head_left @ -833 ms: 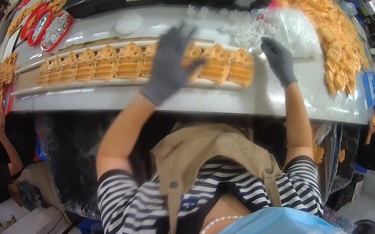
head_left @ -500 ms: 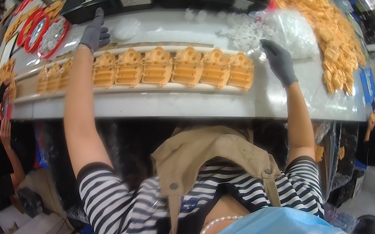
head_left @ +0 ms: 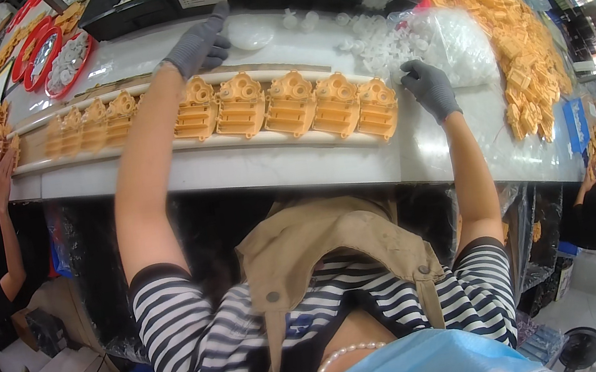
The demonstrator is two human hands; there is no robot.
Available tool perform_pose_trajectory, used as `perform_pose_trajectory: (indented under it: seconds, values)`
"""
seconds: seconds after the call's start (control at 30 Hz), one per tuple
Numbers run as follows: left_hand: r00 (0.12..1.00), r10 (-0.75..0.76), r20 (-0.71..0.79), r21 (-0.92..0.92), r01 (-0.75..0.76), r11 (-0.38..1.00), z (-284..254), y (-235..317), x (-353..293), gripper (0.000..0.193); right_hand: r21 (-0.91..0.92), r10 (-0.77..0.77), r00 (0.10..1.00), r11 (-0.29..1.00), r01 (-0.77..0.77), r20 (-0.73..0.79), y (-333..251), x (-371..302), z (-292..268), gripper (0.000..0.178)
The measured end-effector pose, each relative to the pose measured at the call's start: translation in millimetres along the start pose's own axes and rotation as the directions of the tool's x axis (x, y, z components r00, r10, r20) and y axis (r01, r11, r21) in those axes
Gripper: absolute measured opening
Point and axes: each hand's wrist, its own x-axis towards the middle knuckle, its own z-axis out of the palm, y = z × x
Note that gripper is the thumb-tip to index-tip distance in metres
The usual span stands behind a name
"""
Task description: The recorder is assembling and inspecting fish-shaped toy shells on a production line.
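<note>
My left hand [head_left: 198, 46], in a grey glove, reaches over the row of orange plastic housings [head_left: 241, 105] with its fingers partly spread. It is beside a round clear plastic piece [head_left: 250, 34] and below the black bins, with nothing visible in it. My right hand [head_left: 431, 89], also gloved, is closed with fingers curled beside the small white plastic parts [head_left: 389, 47], past the right end of the row. Whatever its fingertips may hold is too small to tell. The housings lie side by side on a long pale track [head_left: 290, 139]; my left forearm hides some.
Black bins [head_left: 208, 15] of white parts stand at the back. A large heap of orange pieces [head_left: 528, 64] lies right, beside a clear plastic bag [head_left: 459, 44]. Red-rimmed trays [head_left: 85, 64] stand far left. Other people's hands [head_left: 0, 175] work at the left end.
My left hand has moved right, from near the red trays toward the round clear piece. My right hand has shifted slightly left and its fingers have curled in. The housings seem not to have moved.
</note>
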Motion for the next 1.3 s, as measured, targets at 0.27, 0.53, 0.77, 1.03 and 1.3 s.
perform_pose_trajectory:
  seconds: [0.27,0.53,0.77,1.03,1.3]
  values:
    - [0.999,0.044,0.025,0.199,-0.048,0.979,9.5,18.0,-7.4,0.096,0.099,-0.077,0.996,0.992,0.072,0.039,-3.2,14.6,-12.0,0.019]
    - [0.988,0.143,-0.058,0.063,-0.139,0.988,21.9,11.9,24.2,0.086,0.187,-0.275,0.934,0.954,0.235,0.228,-123.6,40.0,13.8,0.023]
    - [0.942,0.32,-0.105,0.309,-0.275,0.911,17.6,2.2,1.6,0.085,-0.547,-0.567,0.81,0.635,0.546,0.15,-182.0,52.5,39.6,0.015]
    - [0.87,0.384,-0.31,-0.128,-0.439,0.889,7.1,-8.5,-44.5,0.059,-0.713,-0.632,0.735,0.394,0.58,0.247,-186.9,65.2,57.7,0.012]
    - [0.778,0.395,-0.488,-0.272,-0.566,0.778,-6.8,-24.3,-43.4,0.051,-0.67,-0.668,0.691,0.382,0.637,0.276,-201.6,58.2,62.1,0.01]
